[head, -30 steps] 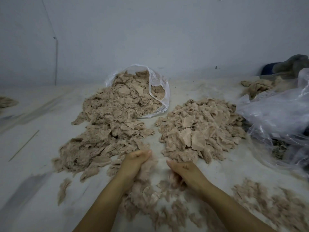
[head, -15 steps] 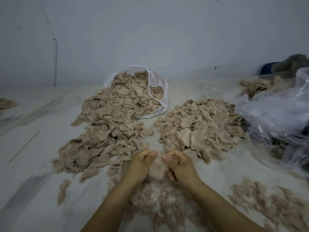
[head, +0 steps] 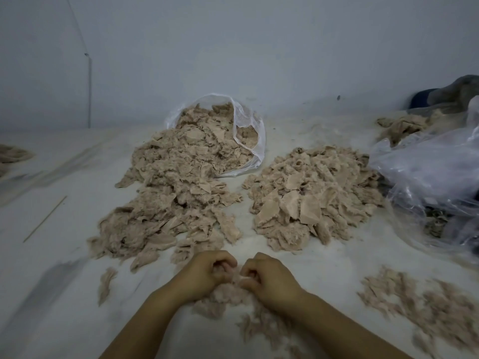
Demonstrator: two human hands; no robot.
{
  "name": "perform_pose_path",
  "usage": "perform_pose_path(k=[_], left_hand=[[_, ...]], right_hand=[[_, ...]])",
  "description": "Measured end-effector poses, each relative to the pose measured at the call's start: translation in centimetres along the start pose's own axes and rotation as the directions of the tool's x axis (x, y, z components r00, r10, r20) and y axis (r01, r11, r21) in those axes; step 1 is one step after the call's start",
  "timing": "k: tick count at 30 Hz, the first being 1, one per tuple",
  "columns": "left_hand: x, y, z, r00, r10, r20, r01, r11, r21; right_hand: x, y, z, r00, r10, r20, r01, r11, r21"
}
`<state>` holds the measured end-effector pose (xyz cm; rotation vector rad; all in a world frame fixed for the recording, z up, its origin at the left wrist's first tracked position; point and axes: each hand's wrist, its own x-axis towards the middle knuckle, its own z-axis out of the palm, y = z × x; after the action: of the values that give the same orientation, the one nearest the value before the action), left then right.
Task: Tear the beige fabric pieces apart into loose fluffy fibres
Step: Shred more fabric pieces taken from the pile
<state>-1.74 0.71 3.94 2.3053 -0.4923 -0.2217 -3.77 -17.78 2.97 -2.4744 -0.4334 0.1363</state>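
Both hands work close together low in the head view: the left hand (head: 207, 274) and right hand (head: 269, 277) have their fingers curled onto one small beige fabric piece (head: 234, 277) held between them, above a tuft of loose fibres (head: 225, 294) on the pale work surface (head: 77, 320). Judgement: the step is best done with short grips near the tear line, pulling outward in small bites so the weave frays rather than stretching. The clear plastic bag (head: 248, 130) lies on its side, spilling fabric pieces into the left pile (head: 168, 203). A second pile (head: 311, 198) sits beside it. The crumpled bag at right (head: 427, 177) holds contents too unclear to identify.
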Motion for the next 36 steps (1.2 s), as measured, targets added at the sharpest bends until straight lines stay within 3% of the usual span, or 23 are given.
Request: perform_pose_path(k=[4,7,9,12,15,19,21,24,26,31,36], left_hand=[[0.2,1.2,-0.3,0.993,-0.005,-0.121,-0.015,0.986,-0.165],[0.5,1.8,0.1,0.998,-0.022,-0.051,0.01,0.971,-0.239],[0.9,2.2,0.5,0.998,-0.013,-0.067,-0.009,0.949,-0.315],[1.0,2.6,0.1,0.99,-0.109,-0.089,0.047,0.852,-0.521],[1.2,2.4,-0.5,0.992,-0.103,-0.07,0.052,0.852,-0.521],[1.3,3.5,0.2,0.999,-0.008,0.033,0.025,0.835,-0.549],[1.5,3.8,0.5,1.0,0.009,-0.018,-0.017,0.861,-0.508],[1.9,3.4,0.2,0.973,-0.066,-0.222,-0.022,0.928,-0.372],[1.9,3.1,-0.1,0.96,-0.083,-0.266,-0.012,0.941,-0.338],[1.4,3.9,0.7,1.0,0.001,0.021,0.008,0.92,-0.393],[1.6,3.7,0.5,0.992,-0.104,-0.069,0.065,0.901,-0.429]], right_hand=[[-0.2,0.6,-0.8,0.985,0.099,-0.142,-0.043,0.935,0.353],[-0.3,0.5,-1.4,0.982,0.165,-0.092,-0.072,0.776,0.626],[-0.3,0.6,-1.7,0.986,0.158,-0.046,-0.079,0.701,0.708],[-0.5,1.3,-2.3,0.984,0.175,-0.024,-0.107,0.7,0.706],[-0.9,1.9,-3.3,0.98,0.2,-0.007,-0.139,0.705,0.695],[-0.6,0.8,-3.4,0.976,0.167,0.143,-0.214,0.58,0.786],[-0.4,0.3,-3.0,0.968,0.162,0.189,-0.247,0.525,0.815],[-0.5,0.5,-2.9,0.964,0.222,0.148,-0.242,0.492,0.836],[-0.5,0.7,-3.3,0.964,0.248,0.096,-0.2,0.435,0.878],[-0.4,0.4,-3.6,0.968,0.243,0.062,-0.146,0.347,0.926],[-0.3,0.6,-3.7,0.941,0.338,-0.024,-0.082,0.296,0.952]])
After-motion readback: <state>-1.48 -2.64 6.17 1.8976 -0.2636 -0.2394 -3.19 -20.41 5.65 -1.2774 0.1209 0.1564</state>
